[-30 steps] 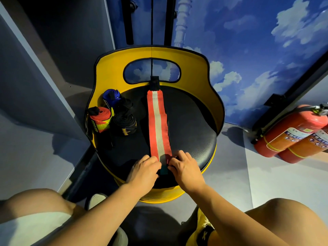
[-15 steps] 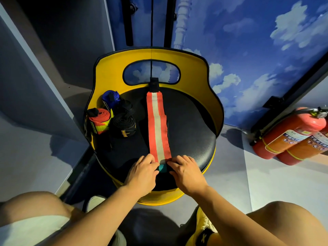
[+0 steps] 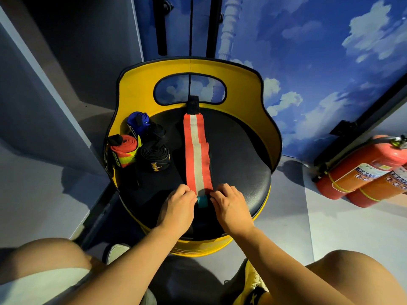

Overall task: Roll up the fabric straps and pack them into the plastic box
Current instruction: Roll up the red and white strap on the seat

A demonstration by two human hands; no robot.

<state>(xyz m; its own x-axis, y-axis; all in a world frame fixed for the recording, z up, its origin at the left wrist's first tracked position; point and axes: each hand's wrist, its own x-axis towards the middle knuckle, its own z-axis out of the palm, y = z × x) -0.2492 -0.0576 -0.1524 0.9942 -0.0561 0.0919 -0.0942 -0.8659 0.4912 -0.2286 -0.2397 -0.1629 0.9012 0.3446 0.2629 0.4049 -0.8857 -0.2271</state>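
Note:
An orange strap with a pale reflective middle stripe [image 3: 197, 155] lies flat along the black seat of a yellow chair [image 3: 240, 155]. Its far end has a black tab by the backrest; its near end has a teal tab [image 3: 202, 201]. My left hand [image 3: 177, 209] pinches the strap's near left corner, and my right hand [image 3: 230, 205] pinches the near right corner. Several rolled straps stand at the seat's left: an orange one [image 3: 124, 150], a black one [image 3: 154, 158], another black one [image 3: 157, 132] and a blue one [image 3: 138, 121]. No plastic box is plainly visible.
The chair's yellow backrest [image 3: 242, 84] curves round the far side of the seat. Two red fire extinguishers [image 3: 363, 172] lie on the floor at the right. A grey wall panel stands at the left. My knees frame the lower corners.
Both hands have shifted slightly along the near end of the strap, and the teal tab now shows more between them. The rolled straps have not moved.

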